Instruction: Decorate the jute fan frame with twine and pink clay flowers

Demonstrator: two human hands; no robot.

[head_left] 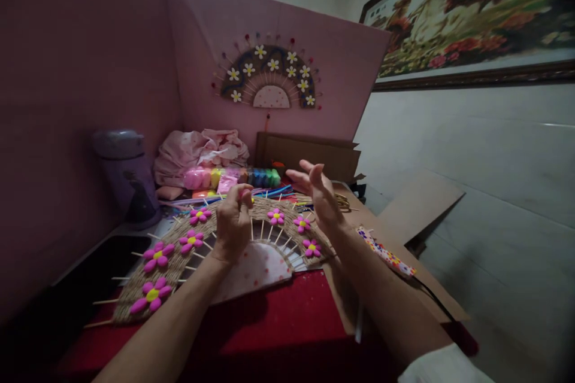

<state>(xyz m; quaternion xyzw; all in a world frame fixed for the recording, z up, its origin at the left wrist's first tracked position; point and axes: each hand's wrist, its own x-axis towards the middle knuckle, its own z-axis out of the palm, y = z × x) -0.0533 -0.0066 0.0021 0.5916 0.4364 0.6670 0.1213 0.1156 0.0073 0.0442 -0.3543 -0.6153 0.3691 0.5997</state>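
Observation:
My left hand (233, 221) is raised over the middle of a fan-shaped craft piece (173, 263), its fingers curled closed. Whatever lies in those fingers, if anything, is hidden. To the right, my right hand (318, 194) is up with fingers spread and nothing in it. The fan has a twine-wrapped arc, thin wooden sticks and a dotted white half-round base (260, 266). Pink clay flowers (157, 256) with yellow centres sit along the arc, several on each side. Part of the arc is hidden behind my left hand.
Behind the fan lie packs of coloured clay (202, 178) and pink cloth (197, 152). A purple bottle (128, 179) stands left. Cardboard (309, 152) leans at the back. A patterned strip (386, 254) lies right. A finished fan (272, 72) hangs on the pink panel.

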